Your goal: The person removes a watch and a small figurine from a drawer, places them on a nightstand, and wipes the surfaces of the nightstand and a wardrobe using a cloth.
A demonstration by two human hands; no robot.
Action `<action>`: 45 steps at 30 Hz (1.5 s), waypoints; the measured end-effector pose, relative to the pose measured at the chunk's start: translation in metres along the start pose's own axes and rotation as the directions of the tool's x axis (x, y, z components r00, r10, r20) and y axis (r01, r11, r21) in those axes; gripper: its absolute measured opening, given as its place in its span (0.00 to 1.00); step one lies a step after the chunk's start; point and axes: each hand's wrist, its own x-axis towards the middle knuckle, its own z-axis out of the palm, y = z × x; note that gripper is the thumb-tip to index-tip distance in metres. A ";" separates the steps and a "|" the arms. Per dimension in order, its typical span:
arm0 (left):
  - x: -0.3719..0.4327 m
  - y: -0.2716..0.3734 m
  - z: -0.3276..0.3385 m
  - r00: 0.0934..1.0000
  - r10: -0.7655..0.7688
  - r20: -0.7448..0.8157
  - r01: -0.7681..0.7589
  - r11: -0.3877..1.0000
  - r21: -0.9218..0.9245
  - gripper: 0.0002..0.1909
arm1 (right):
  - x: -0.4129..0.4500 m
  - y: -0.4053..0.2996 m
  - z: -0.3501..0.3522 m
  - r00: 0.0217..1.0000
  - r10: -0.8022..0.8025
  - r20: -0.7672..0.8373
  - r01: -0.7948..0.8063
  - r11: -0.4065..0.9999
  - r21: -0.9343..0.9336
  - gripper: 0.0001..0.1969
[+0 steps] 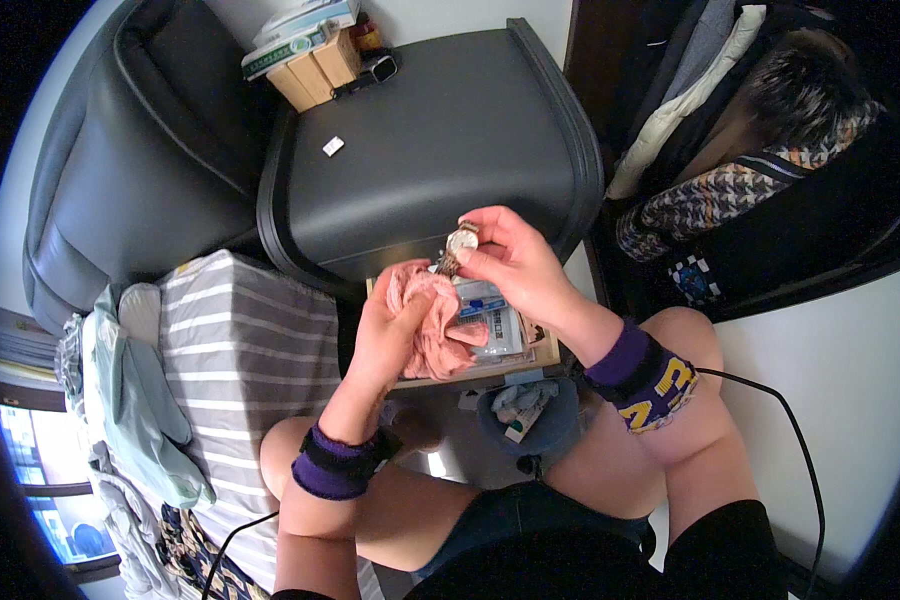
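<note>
My left hand [390, 322] grips a crumpled pink cloth [436, 330], which hangs down over the front of an open drawer. In my right hand [517, 262] is a wristwatch [463, 241] with a round pale dial and a metal link band. My right thumb presses at the lower edge of the dial, and the band's lower end runs down to the cloth. Both hands are above the drawer [487, 367], which holds flat plastic packets [501, 334] and other small items partly hidden by the cloth and my hands.
The black nightstand [435, 142] bears cardboard boxes [315, 71], a smartwatch [382, 69] and a small white object [333, 145]. Under the drawer stands a waste bin [540, 431] with litter in it. A striped bed [270, 337] is at left, hanging clothes [705, 202] at right. Cables [791, 420] trail from my wristbands.
</note>
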 end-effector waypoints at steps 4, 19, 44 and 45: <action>0.000 0.006 -0.006 0.999 -0.008 -0.049 0.019 0.974 0.226 0.13 | 0.003 0.007 -0.004 0.997 0.000 -0.073 0.001 1.000 0.019 0.17; 0.003 0.048 -0.034 0.891 0.240 -0.385 -0.295 0.951 -0.091 0.12 | -0.019 0.178 -0.005 0.939 0.341 0.041 -0.255 0.774 -0.580 0.16; 0.001 0.053 -0.028 0.897 0.223 -0.380 -0.302 0.939 -0.163 0.13 | -0.026 0.208 0.037 0.929 0.325 0.176 0.112 0.205 -0.972 0.14; 0.002 0.054 -0.025 0.899 0.224 -0.376 -0.303 0.938 -0.167 0.13 | -0.029 0.212 0.031 0.885 0.388 0.257 0.176 0.232 -0.957 0.16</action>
